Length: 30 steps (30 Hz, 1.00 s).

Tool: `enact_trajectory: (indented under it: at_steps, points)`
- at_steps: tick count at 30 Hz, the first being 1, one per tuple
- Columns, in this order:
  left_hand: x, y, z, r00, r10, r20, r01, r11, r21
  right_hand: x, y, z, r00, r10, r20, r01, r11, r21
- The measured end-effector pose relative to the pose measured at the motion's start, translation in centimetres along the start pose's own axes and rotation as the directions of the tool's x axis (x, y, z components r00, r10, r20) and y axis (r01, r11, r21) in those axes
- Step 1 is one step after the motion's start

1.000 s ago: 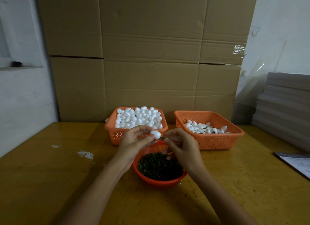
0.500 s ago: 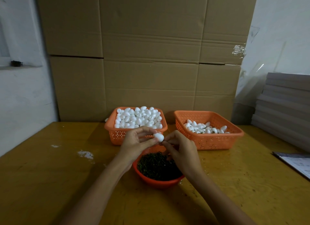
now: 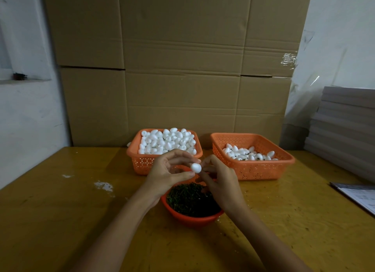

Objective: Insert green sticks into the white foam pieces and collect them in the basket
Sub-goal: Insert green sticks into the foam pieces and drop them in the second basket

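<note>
My left hand (image 3: pixel 168 175) pinches a white foam piece (image 3: pixel 196 167) between thumb and fingers above an orange bowl (image 3: pixel 192 220) heaped with green sticks (image 3: pixel 190 199). My right hand (image 3: pixel 220 183) meets the foam from the right, fingertips pinched together at its side; a stick between them is too small to see. Behind stand two orange baskets: the left basket (image 3: pixel 142 162) is piled high with plain foam pieces, and the right basket (image 3: pixel 263 170) holds a thinner layer of foam pieces with dark sticks showing.
The yellow wooden table (image 3: pixel 60 221) carries white crumbs (image 3: pixel 103 186) at the left. Large cardboard boxes (image 3: pixel 182 68) wall off the back. Grey stacked sheets (image 3: pixel 345 133) stand at the right, with a paper pad (image 3: pixel 359 194) at the right edge.
Both hands have closed together: the right fingertips moved left up against the foam piece, and the foam shifted slightly right and down over the bowl.
</note>
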<state>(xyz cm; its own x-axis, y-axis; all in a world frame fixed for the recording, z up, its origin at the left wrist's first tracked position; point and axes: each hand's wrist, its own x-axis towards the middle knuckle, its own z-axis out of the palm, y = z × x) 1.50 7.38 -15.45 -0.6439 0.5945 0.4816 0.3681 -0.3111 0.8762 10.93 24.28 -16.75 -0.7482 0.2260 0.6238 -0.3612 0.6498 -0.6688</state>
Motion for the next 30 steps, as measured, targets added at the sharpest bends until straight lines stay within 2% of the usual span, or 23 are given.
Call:
enact_trajectory:
  at_steps: [7, 11, 14, 16, 17, 19, 20, 21, 23, 25, 26, 28, 30]
  points:
    - [0.0, 0.0, 0.0, 1.0, 0.006, -0.016, -0.006, 1.0, 0.01, 0.1, -0.6, -0.3, 0.997, 0.049, 0.055, -0.053, 0.996, 0.073]
    - [0.0, 0.1, 0.1, 1.0, 0.01, -0.022, -0.01, 1.0, -0.012, 0.5, -0.8, -1.2, 0.988, 0.123, 0.094, -0.135, 0.982, 0.134]
    - [0.1, 0.1, 0.2, 0.999, 0.014, -0.049, -0.013, 1.0, 0.025, 1.4, -0.5, -2.7, 0.982, 0.187, 0.024, -0.187, 0.948, 0.256]
    - [0.1, 0.0, 0.2, 0.997, 0.004, -0.078, -0.002, 1.0, 0.024, 1.9, 0.2, -3.9, 0.975, 0.197, -0.108, -0.16, 0.947, 0.28]
    - [0.1, 0.0, 0.1, 0.996, -0.003, -0.088, 0.005, 1.0, 0.021, 2.1, 0.7, -4.5, 0.957, 0.194, -0.217, -0.139, 0.96, 0.244]
    - [0.0, 0.0, 0.1, 0.996, -0.019, -0.091, 0.021, 0.999, 0.025, 2.7, 2.2, -5.6, 0.868, 0.18, -0.462, -0.125, 0.981, 0.147]
    - [0.0, 0.0, 0.1, 0.996, -0.026, -0.091, 0.029, 0.999, 0.032, 3.0, 3.0, -6.2, 0.821, 0.182, -0.542, -0.148, 0.983, 0.105]
    - [0.0, 0.0, 0.1, 0.995, -0.032, -0.092, 0.036, 0.999, 0.036, 3.2, 3.9, -7.0, 0.802, 0.208, -0.56, -0.209, 0.976, 0.064]
    - [0.1, -0.1, 0.1, 0.995, -0.043, -0.095, 0.046, 0.999, 0.028, 3.5, 5.6, -8.5, 0.85, 0.259, -0.459, -0.37, 0.914, -0.168]
    - [0.1, -0.2, 0.2, 0.994, -0.049, -0.098, 0.051, 0.998, 0.023, 3.3, 6.7, -9.5, 0.91, 0.202, -0.364, -0.362, 0.814, -0.454]
    - [0.1, -0.3, 0.2, 0.993, -0.054, -0.102, 0.057, 0.998, 0.026, 3.1, 6.8, -9.5, 0.927, 0.148, -0.344, -0.319, 0.792, -0.521]
    - [0.2, -0.5, 0.2, 0.991, -0.069, -0.116, 0.073, 0.997, 0.029, 2.7, 6.0, -8.8, 0.947, 0.08, -0.312, -0.248, 0.799, -0.548]
    - [0.3, -0.7, 0.2, 0.987, -0.089, -0.132, 0.095, 0.995, 0.041, 2.6, 4.3, -7.3, 0.978, 0.034, -0.207, -0.142, 0.835, -0.532]
